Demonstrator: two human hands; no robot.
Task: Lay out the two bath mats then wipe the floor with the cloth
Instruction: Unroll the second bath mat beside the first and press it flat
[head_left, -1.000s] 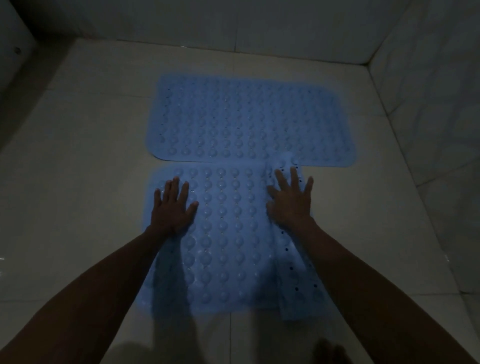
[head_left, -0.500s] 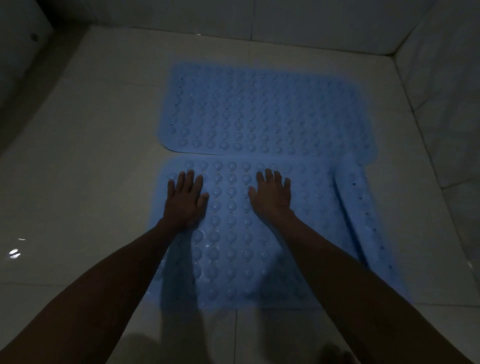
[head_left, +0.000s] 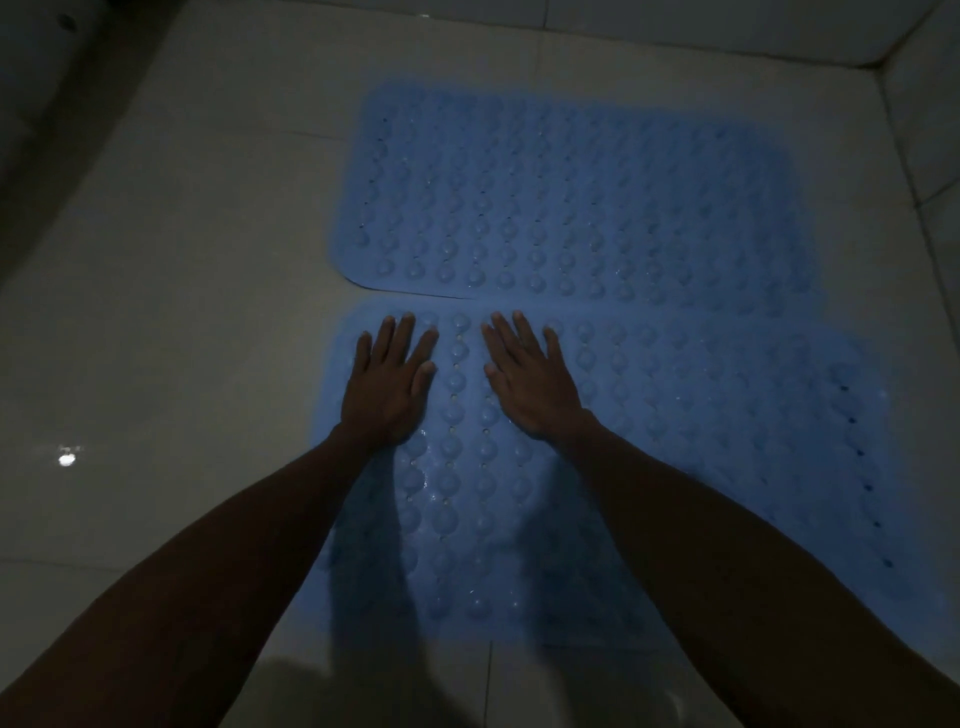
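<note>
Two blue bath mats covered in round bumps lie on the pale tiled floor in dim light. The far mat (head_left: 582, 202) lies flat near the back wall. The near mat (head_left: 701, 431) lies flat just in front of it, their long edges touching. My left hand (head_left: 387, 384) presses flat on the near mat's far left corner, fingers straight. My right hand (head_left: 530, 382) lies flat beside it, a little to the right, fingers spread. No cloth is in view.
Tiled walls (head_left: 924, 104) close the floor at the back and right. A dark raised edge (head_left: 62, 104) runs along the far left. Bare floor tiles (head_left: 171, 322) stretch left of the mats, with a small light reflection (head_left: 66, 458).
The near mat's right part, folded up a second ago, has unrolled to the right and lies flat. My right hand moved left toward my left hand. The view came closer.
</note>
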